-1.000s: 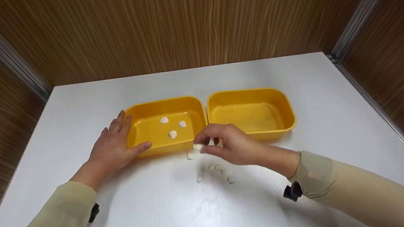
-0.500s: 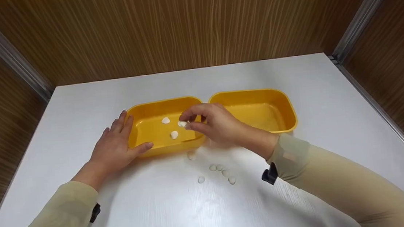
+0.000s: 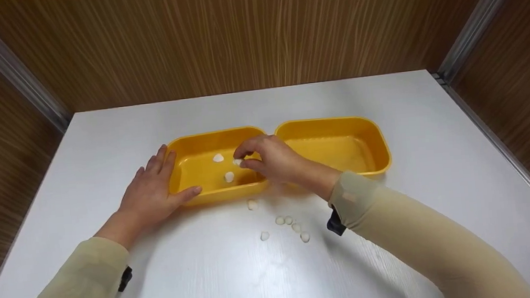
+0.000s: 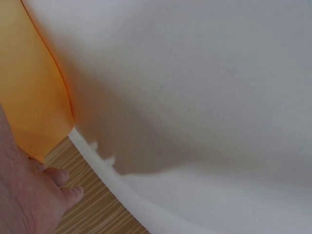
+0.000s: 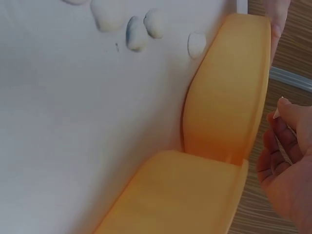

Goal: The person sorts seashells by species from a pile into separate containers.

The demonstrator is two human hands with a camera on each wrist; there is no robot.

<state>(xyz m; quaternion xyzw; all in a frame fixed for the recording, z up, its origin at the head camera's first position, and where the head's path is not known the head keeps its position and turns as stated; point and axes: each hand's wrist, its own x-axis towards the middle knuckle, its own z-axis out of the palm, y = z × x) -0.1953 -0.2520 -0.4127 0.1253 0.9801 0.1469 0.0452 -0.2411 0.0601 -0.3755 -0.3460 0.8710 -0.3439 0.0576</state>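
My left hand (image 3: 150, 192) lies against the left end of the left yellow bin (image 3: 221, 194), its fingers straight along the end and the thumb across the front rim. Over the right part of that bin, my right hand (image 3: 273, 160) pinches a small white pebble-like piece (image 5: 277, 114) between thumb and index finger. Only a tip of it shows in the right wrist view. On the bin floor lie a white piece (image 3: 218, 158) and another white piece (image 3: 229, 176).
A second yellow bin (image 3: 382, 167) stands close beside the first, on the right. Several white pieces (image 3: 296, 227) are scattered on the white table (image 3: 199, 275) in front of the bins. A wood-grain panel (image 3: 236, 36) rises behind the table.
My right hand has moved left and away from me, from the front rim to over the left bin, with the white piece in its fingers. My left hand has stayed put.
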